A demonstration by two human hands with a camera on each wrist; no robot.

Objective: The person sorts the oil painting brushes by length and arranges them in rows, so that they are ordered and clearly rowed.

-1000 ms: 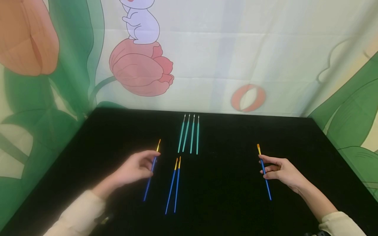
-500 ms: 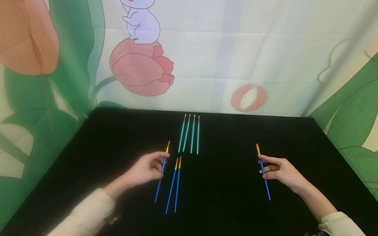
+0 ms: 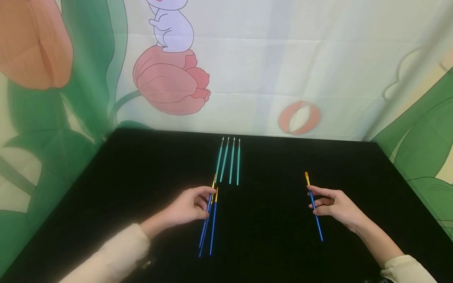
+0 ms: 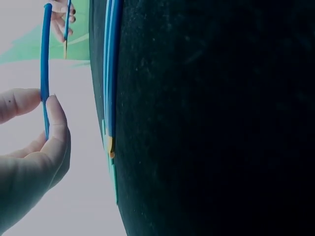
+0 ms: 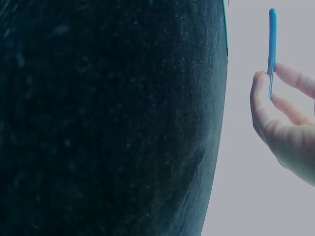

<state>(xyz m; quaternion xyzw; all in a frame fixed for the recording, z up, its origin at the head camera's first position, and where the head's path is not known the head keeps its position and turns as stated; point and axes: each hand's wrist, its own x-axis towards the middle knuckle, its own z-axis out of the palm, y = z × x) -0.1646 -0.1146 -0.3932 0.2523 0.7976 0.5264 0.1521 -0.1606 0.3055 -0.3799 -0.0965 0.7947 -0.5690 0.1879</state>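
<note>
My left hand (image 3: 191,205) pinches a blue paintbrush (image 4: 45,59) between thumb and fingers, its bristles pointing away from me. In the left wrist view this brush is held off the black table. Two more blue paintbrushes (image 3: 213,232) lie on the table just beneath it, and the held brush partly covers one of them in the head view. Over on the right, my right hand (image 3: 337,206) holds another blue paintbrush (image 3: 319,227) in its fingertips, bristles also away from me. The right wrist view has that brush (image 5: 272,39) raised above the table.
Several teal paintbrushes (image 3: 231,165) lie side by side farther back on the black table (image 3: 269,220). A printed curtain (image 3: 244,78) with flowers and a rabbit hangs behind the table and along its sides.
My left hand has moved right with its paintbrush, from left of the two lying blue brushes to over them. The right hand has stayed almost still, keeping its brush.
</note>
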